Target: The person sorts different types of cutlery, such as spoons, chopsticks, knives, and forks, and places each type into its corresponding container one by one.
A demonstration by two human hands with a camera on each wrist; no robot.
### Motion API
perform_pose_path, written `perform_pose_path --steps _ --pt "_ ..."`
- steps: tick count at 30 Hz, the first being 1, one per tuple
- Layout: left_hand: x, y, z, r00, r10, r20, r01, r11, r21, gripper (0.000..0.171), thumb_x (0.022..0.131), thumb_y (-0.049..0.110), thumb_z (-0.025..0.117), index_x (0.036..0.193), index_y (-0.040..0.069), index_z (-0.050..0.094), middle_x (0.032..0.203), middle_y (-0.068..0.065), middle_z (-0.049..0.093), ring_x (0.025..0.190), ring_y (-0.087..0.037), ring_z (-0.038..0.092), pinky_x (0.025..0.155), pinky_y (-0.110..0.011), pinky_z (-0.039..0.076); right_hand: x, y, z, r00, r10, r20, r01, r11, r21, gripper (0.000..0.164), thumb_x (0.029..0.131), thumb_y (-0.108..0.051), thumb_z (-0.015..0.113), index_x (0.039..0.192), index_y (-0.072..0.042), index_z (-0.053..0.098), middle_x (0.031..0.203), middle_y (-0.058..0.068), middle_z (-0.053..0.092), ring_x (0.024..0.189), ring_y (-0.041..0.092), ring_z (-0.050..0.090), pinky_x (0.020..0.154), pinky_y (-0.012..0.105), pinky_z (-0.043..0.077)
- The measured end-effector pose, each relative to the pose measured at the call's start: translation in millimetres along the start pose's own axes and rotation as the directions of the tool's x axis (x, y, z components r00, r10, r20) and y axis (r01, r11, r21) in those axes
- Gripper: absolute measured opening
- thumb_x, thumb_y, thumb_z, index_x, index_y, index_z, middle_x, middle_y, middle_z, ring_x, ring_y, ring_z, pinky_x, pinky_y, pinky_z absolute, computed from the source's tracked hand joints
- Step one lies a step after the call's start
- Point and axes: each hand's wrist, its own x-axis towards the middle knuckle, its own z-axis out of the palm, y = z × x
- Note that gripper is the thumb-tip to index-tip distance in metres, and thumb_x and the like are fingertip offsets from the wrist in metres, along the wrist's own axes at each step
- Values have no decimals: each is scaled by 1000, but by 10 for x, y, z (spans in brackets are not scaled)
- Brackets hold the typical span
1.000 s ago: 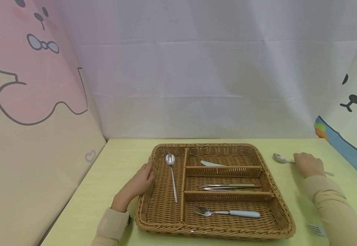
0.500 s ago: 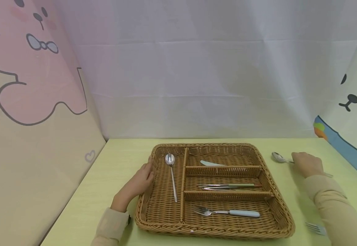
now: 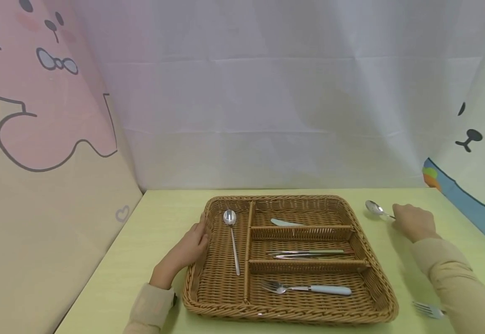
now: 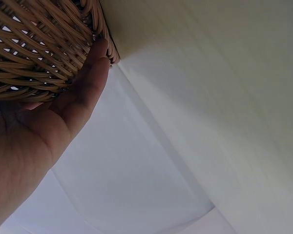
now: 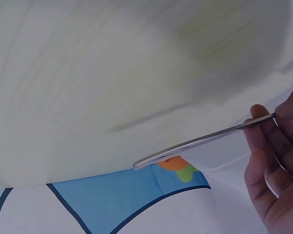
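My left hand (image 3: 189, 247) rests along the outside of the left wall of a brown wicker cutlery basket (image 3: 248, 260); its fingers lie nearly straight against the weave (image 4: 34, 53). Right of the basket, my right hand (image 3: 415, 221) pinches a metal spoon (image 3: 374, 207) by its handle between thumb and fingertips. The bowl points to the back left, and my hand hides much of the handle in the head view. In the right wrist view the handle (image 5: 195, 141) slants above its own shadow on the table.
The basket holds a long spoon (image 3: 232, 241) at left, a light blue knife (image 3: 284, 222) at back, chopsticks (image 3: 309, 253) in the middle and a blue-handled fork (image 3: 330, 290) in front. Another fork (image 3: 428, 309) lies partly under the right sleeve. A curtain (image 3: 242, 116) hangs behind the table.
The right hand has moved slightly left with the spoon, whose bowl has shifted up and left. The handle end, earlier visible right of the hand, is now hidden. The left hand stays put.
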Motion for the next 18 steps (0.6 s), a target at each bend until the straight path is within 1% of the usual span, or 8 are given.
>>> perform_pose_path --steps 5,8,13,18 --pt "0 -2 5 1000 1 4 -1 1000 8 62 96 10 38 142 -8 0 131 -36 37 115 -38 44 93 -55 43 -7 -90 -73 1000 12 -11 -11 1000 16 16 72 -3 56 64 -5 43 52 5 43 46 21 41 35 37 38" --pt "-2 -2 4 1000 1 6 -1 1000 7 62 96 10 38 142 -8 0 131 -36 37 115 -38 44 93 -55 43 -15 -162 -130 1000 22 -3 -22 999 39 15 73 -3 54 63 -5 42 52 5 41 46 20 39 35 35 36" --pt "0 -5 0 1000 2 5 -2 1000 7 62 96 10 38 142 -8 0 131 -35 37 116 -38 44 93 -54 43 -21 -284 -210 999 33 -13 -33 998 46 15 72 -4 51 62 -7 40 51 4 39 45 19 36 35 33 31" --pt "4 -1 1 1000 8 1 -8 1000 15 62 96 11 38 142 -8 0 131 -36 37 117 -42 42 94 -56 42 -6 -436 -300 999 32 -32 -31 999 39 13 71 -4 50 63 -7 40 51 4 39 45 19 36 35 33 31"
